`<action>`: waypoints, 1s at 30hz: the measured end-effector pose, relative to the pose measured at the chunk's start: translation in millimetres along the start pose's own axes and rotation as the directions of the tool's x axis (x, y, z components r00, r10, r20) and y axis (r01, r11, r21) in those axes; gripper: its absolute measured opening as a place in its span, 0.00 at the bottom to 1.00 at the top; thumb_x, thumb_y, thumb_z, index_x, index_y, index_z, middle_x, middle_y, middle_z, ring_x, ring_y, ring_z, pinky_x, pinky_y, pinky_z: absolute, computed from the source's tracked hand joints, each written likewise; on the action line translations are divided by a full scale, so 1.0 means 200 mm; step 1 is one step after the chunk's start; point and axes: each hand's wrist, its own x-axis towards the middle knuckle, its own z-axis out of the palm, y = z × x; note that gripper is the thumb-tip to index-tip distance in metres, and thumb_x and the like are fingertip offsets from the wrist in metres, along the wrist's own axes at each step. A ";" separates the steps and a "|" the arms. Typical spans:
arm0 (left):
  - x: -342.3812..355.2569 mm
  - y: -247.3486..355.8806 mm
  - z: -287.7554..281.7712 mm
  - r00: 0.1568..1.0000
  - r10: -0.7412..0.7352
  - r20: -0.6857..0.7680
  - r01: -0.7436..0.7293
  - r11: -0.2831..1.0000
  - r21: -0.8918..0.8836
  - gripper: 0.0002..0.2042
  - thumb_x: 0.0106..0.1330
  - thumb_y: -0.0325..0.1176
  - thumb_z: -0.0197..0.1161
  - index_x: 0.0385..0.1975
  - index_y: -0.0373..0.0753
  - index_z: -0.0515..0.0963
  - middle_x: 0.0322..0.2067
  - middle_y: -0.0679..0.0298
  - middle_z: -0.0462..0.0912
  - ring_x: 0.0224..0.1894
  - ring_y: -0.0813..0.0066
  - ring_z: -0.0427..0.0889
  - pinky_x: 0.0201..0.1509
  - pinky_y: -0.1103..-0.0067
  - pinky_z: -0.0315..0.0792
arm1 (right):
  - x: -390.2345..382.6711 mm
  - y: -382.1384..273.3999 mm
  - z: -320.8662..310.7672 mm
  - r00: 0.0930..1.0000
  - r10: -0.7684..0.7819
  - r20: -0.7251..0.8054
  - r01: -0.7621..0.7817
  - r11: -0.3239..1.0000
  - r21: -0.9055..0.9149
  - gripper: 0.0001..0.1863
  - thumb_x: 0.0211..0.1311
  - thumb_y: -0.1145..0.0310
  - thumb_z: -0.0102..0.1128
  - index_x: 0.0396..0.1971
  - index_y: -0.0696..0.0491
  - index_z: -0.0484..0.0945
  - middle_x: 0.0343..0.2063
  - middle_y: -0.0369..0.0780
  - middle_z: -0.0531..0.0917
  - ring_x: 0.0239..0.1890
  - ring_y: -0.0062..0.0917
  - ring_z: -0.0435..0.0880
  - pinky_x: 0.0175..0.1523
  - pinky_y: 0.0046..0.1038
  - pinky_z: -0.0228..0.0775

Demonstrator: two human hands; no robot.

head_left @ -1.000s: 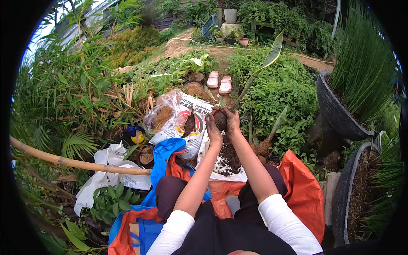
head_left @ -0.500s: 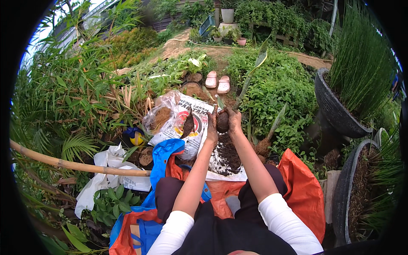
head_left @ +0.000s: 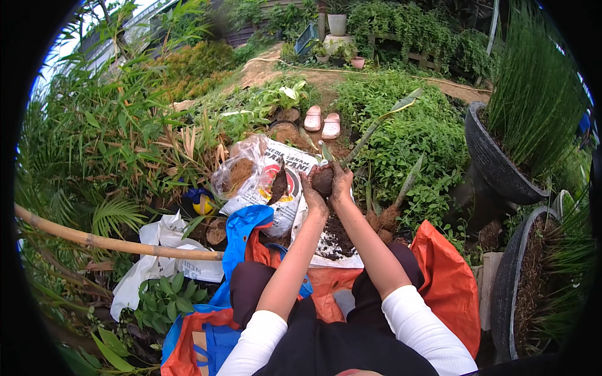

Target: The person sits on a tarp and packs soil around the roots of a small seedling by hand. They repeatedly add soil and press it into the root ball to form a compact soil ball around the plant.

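Observation:
A dark, rounded soil root ball [head_left: 322, 180] rests between my two soil-covered hands. My left hand [head_left: 313, 193] cups it from the left, and my right hand [head_left: 342, 183] closes round its right side. From it a long snake plant leaf [head_left: 379, 121] slants up to the right, with a short leaf [head_left: 326, 151] at the top. Below my hands, loose dark soil [head_left: 338, 239] mixed with white bits lies on a white sheet. Left of them is a printed white sack [head_left: 251, 210], with a dark, pointed, soil-coated object [head_left: 279, 183] on it.
Another snake plant [head_left: 409, 182] with fibrous roots lies at the right. Pink clogs [head_left: 331, 126] stand beyond the sack. An orange tarp [head_left: 444, 282] and blue tarp [head_left: 241, 229] surround my legs. A bamboo pole [head_left: 119, 243] enters from the left; large dark planters [head_left: 501, 163] stand right.
The root ball has tilted in my hands, so the long leaf leans farther right and lower. My left hand has turned more beneath the ball.

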 end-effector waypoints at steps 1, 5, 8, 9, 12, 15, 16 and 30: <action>0.00 -0.02 0.01 0.994 0.066 -0.082 -0.071 0.996 -0.058 0.34 0.60 0.60 0.35 0.54 0.36 0.60 0.52 0.60 0.66 0.57 0.68 0.60 0.60 0.68 0.52 | -0.01 0.02 -0.01 0.999 -0.034 -0.023 0.034 0.999 0.006 0.05 0.51 0.72 0.54 0.24 0.57 0.71 0.18 0.37 0.75 0.19 0.20 0.72 0.26 0.21 0.63; 0.06 0.04 -0.06 0.983 0.075 -0.167 -0.101 0.983 -0.154 0.31 0.61 0.57 0.32 0.53 0.37 0.61 0.50 0.60 0.67 0.53 0.64 0.65 0.59 0.66 0.55 | -0.05 0.01 0.03 0.997 -0.069 -0.027 0.071 0.995 0.075 0.06 0.52 0.71 0.54 0.23 0.57 0.71 0.20 0.37 0.75 0.21 0.20 0.72 0.27 0.21 0.63; 0.06 0.04 -0.06 0.995 0.023 -0.098 -0.049 0.961 -0.271 0.30 0.62 0.56 0.32 0.52 0.37 0.62 0.50 0.60 0.67 0.54 0.63 0.64 0.59 0.66 0.56 | -0.09 0.06 0.06 0.987 -0.121 -0.108 0.117 0.992 -0.042 0.06 0.53 0.71 0.53 0.23 0.57 0.71 0.20 0.37 0.75 0.21 0.20 0.72 0.28 0.21 0.63; 0.07 0.05 -0.07 0.985 0.037 -0.167 -0.091 0.940 -0.329 0.30 0.60 0.57 0.37 0.51 0.37 0.63 0.49 0.59 0.69 0.53 0.67 0.65 0.58 0.65 0.56 | -0.09 0.05 0.06 0.993 -0.109 -0.036 0.108 0.994 -0.027 0.07 0.55 0.71 0.53 0.22 0.57 0.70 0.20 0.36 0.75 0.22 0.19 0.72 0.29 0.20 0.64; 0.09 0.13 -0.08 0.958 -0.021 -0.286 -0.111 0.892 -0.438 0.28 0.62 0.54 0.34 0.47 0.37 0.66 0.47 0.59 0.70 0.50 0.66 0.67 0.57 0.66 0.58 | -0.14 0.00 0.09 0.997 -0.051 0.053 0.050 0.998 0.029 0.07 0.56 0.70 0.53 0.22 0.56 0.71 0.21 0.35 0.76 0.23 0.17 0.72 0.30 0.20 0.64; 0.08 0.16 -0.08 0.949 0.041 -0.312 -0.167 0.906 -0.389 0.27 0.63 0.53 0.31 0.47 0.38 0.66 0.47 0.59 0.70 0.50 0.67 0.67 0.58 0.66 0.57 | -0.23 0.01 0.15 0.995 -0.081 0.058 0.080 0.997 0.016 0.07 0.57 0.69 0.52 0.23 0.55 0.71 0.22 0.35 0.76 0.23 0.18 0.72 0.31 0.19 0.65; 0.08 0.16 -0.09 0.946 0.073 -0.316 -0.194 0.909 -0.369 0.27 0.63 0.53 0.31 0.48 0.38 0.66 0.47 0.59 0.70 0.50 0.68 0.67 0.58 0.66 0.57 | -0.23 0.02 0.15 0.996 -0.066 0.059 0.065 0.998 0.025 0.06 0.56 0.69 0.52 0.24 0.56 0.71 0.23 0.36 0.76 0.24 0.19 0.73 0.31 0.20 0.66; 0.01 0.13 -0.01 0.998 -0.035 -0.048 0.043 0.987 0.158 0.18 0.60 0.47 0.46 0.46 0.45 0.69 0.40 0.65 0.73 0.45 0.72 0.71 0.45 0.71 0.68 | 0.08 -0.03 -0.04 0.965 0.152 0.215 -0.075 0.942 -0.328 0.16 0.58 0.58 0.44 0.32 0.57 0.72 0.29 0.40 0.76 0.31 0.23 0.73 0.38 0.25 0.65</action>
